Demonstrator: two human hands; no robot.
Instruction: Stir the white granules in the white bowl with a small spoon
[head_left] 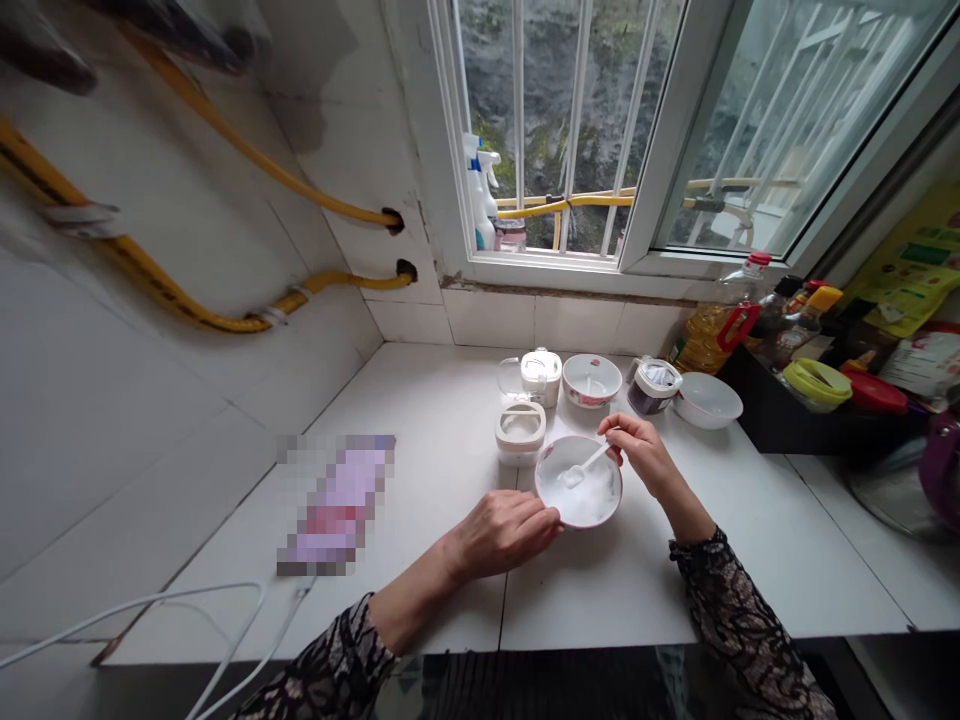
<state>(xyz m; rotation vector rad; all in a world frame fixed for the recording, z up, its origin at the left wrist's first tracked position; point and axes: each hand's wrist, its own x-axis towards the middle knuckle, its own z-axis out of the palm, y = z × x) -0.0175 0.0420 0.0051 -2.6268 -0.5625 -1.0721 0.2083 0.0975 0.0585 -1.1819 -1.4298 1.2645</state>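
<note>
A white bowl [553, 462] with a thin reddish rim stands on the counter and contains white powder [598, 492]. My left hand [510, 532] is closed on the bowl's near-left rim, thumb and fingers together there. Between the fingers of my right hand [639, 448] is the handle of a small white spoon [596, 459]. The spoon's bowl end dips to the powder, with some white powder on it. Just behind the bowl on the left sits a lidded seasoning jar [520, 428]; its contents are hard to make out.
Farther back are another seasoning jar [541, 372], its clear lid raised, a flowered bowl [591, 385], a jar with dark contents [652, 388] and a plain white bowl [709, 402]. An oil bottle [709, 335] stands at right. A pixelated purple object [337, 510] with a white cable lies left.
</note>
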